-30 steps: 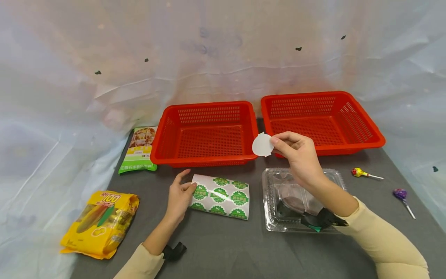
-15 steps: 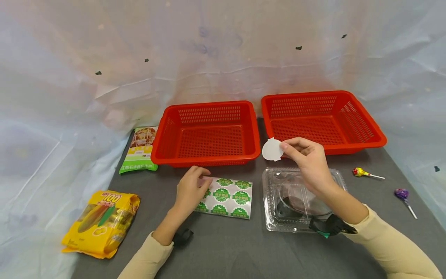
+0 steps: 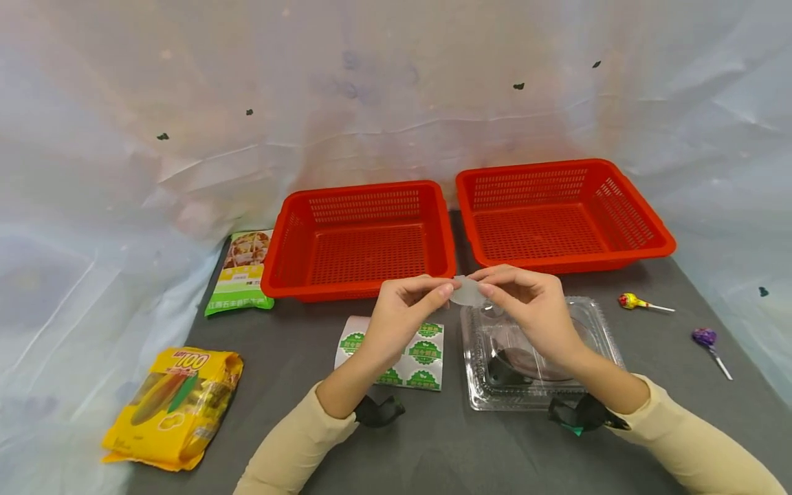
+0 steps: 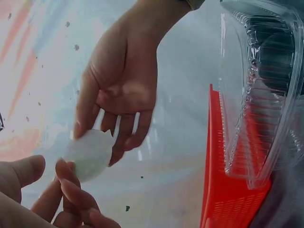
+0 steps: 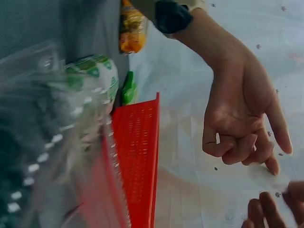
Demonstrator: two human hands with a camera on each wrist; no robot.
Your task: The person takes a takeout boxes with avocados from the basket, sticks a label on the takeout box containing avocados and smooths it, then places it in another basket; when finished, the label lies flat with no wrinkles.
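In the head view, a small round white sticker (image 3: 467,293) with tabs at its edge is up between both hands, its pale side showing. My right hand (image 3: 537,306) pinches its right edge between thumb and fingers. From the other side, my left hand (image 3: 402,317) meets the edge; in the left wrist view a fingertip touches the sticker (image 4: 90,154) while the thumb stands apart. Below the left hand lies a roll of green-and-white round stickers (image 3: 425,352), partly hidden by that hand. A clear plastic clamshell box (image 3: 495,395) sits under the right hand.
Two red plastic baskets (image 3: 371,254) (image 3: 544,234) stand at the back. A yellow snack bag (image 3: 176,405) lies at the left, with a green food packet (image 3: 243,275) behind it. Two lollipops (image 3: 630,301) (image 3: 704,337) lie at the right.
My left hand has left the sticker roll and moved up and right to the round sticker. The right hand, still pinching it, has come slightly lower, and the sticker is now tilted.
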